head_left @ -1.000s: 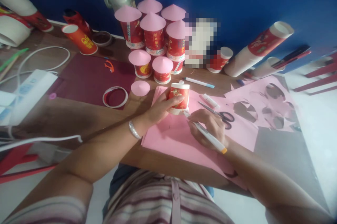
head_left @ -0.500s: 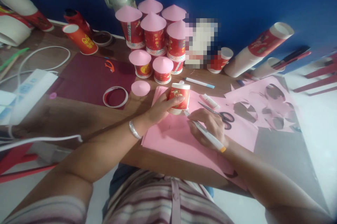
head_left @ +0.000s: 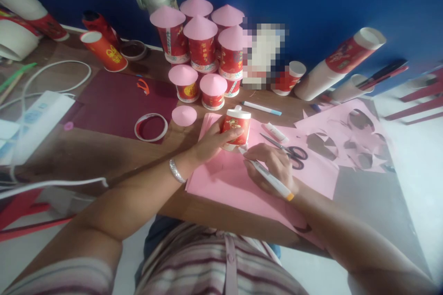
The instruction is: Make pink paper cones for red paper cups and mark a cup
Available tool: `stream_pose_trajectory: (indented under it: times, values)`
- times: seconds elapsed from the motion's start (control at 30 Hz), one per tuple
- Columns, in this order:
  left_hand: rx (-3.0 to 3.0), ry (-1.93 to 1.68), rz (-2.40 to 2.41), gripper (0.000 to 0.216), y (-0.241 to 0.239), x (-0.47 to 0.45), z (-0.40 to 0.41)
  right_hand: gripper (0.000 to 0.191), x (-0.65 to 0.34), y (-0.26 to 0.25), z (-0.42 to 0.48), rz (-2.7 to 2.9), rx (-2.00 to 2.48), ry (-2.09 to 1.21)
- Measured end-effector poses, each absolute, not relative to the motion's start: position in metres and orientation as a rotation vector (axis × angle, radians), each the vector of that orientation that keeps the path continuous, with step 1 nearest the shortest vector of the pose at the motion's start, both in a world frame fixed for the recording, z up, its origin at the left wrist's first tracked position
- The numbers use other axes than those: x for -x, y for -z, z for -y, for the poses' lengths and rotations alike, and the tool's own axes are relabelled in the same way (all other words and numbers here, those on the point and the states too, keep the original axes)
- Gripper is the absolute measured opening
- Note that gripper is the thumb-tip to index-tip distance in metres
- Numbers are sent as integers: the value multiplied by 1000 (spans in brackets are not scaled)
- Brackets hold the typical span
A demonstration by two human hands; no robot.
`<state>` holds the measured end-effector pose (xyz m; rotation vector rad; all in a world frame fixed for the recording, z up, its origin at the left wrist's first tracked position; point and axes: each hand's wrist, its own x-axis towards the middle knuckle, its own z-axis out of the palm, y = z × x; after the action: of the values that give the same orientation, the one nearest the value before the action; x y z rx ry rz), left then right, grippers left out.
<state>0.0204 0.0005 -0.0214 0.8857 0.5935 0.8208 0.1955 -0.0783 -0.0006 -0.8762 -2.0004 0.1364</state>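
Note:
My left hand [head_left: 215, 140] is wrapped round a red paper cup [head_left: 237, 124] with gold print and a white band at its lower end. A white marker pen [head_left: 272, 179] with an orange end is gripped in my right hand [head_left: 272, 165]. Its tip is at the cup's lower white band; whether it touches I cannot tell. Both hands are over a stack of pink paper sheets [head_left: 221, 184]. Beside my right hand lie dark-handled scissors [head_left: 294, 153] and a white glue stick [head_left: 277, 132]. A small pink paper cone [head_left: 184, 115] rests left of the cup.
Behind stand several red cups with pink cone tops [head_left: 200, 45]. A blue-ended marker [head_left: 262, 108] lies before them. Cut pink scraps [head_left: 332, 124] and a tall tube [head_left: 339, 64] are at right. At left are a white power strip [head_left: 44, 124], cables and a paper ring [head_left: 151, 127].
My right hand and the marker have shifted slightly left along the cup's lower band. The cup stays in my left hand, barely moved.

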Motion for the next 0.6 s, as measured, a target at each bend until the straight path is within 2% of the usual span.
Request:
stream_pose_trajectory:
  times: [0.6]
  values:
    - [-881, -794, -574, 43, 24, -19, 0, 16, -197, 2, 76, 1981, 896, -59]
